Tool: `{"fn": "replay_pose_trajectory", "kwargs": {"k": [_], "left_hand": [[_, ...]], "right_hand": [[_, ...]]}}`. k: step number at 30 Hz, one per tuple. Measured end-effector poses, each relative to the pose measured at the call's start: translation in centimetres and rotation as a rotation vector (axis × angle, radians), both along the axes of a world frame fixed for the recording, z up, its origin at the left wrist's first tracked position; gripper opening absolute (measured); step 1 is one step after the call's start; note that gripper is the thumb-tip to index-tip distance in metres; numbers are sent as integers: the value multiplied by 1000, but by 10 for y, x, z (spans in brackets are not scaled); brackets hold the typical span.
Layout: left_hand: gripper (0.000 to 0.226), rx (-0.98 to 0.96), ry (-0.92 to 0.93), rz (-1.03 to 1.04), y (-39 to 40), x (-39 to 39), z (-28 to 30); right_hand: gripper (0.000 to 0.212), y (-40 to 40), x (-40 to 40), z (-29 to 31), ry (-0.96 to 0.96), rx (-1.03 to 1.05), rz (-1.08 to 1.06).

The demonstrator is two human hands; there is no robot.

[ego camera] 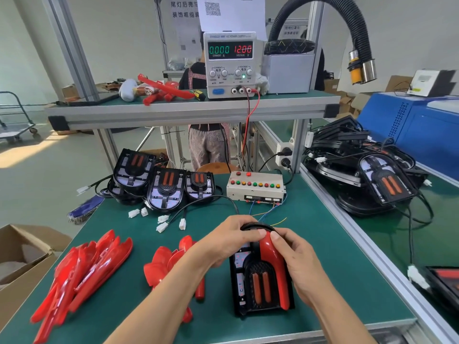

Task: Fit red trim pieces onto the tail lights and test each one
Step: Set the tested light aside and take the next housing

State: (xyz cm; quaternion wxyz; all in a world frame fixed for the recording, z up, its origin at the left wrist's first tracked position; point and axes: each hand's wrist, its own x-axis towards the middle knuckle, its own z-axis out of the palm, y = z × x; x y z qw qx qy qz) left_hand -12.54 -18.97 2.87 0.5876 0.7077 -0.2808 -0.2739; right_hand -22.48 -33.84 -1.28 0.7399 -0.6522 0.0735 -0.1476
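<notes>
A black tail light point(258, 286) lies on the green mat in front of me, its two orange reflector bars facing up. A glossy red trim piece point(270, 256) sits on its right half. My left hand point(228, 242) grips the tail light's far rounded end, thumb on the trim's top. My right hand point(295, 254) curls round the right side, with its thumb pressing the red trim. Two heaps of loose red trim pieces point(84, 266) point(169, 264) lie to the left. Three bare tail lights point(165, 188) stand at the back left with white plugs.
A test box point(255, 187) with coloured buttons sits behind the hands, wired to a power supply point(229, 64) on the shelf reading 12.00 V. More tail lights point(372, 177) pile up at right. A cardboard box point(22, 259) stands at left. A person stands behind the bench.
</notes>
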Motion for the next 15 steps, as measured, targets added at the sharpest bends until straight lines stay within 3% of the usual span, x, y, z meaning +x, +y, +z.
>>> {"fn": "replay_pose_trajectory", "kwargs": {"k": [4, 9, 13, 15], "left_hand": [[11, 27, -56, 4, 0, -1, 1], [36, 46, -67, 26, 2, 1, -1], [35, 48, -47, 104, 3, 4, -5], [29, 41, -4, 153, 6, 8, -6]], "right_hand": [[33, 1, 2, -2, 2, -14, -42], [21, 5, 5, -9, -14, -151, -122], [43, 4, 2, -17, 56, -195, -77], [42, -1, -12, -28, 75, -193, -57]]}}
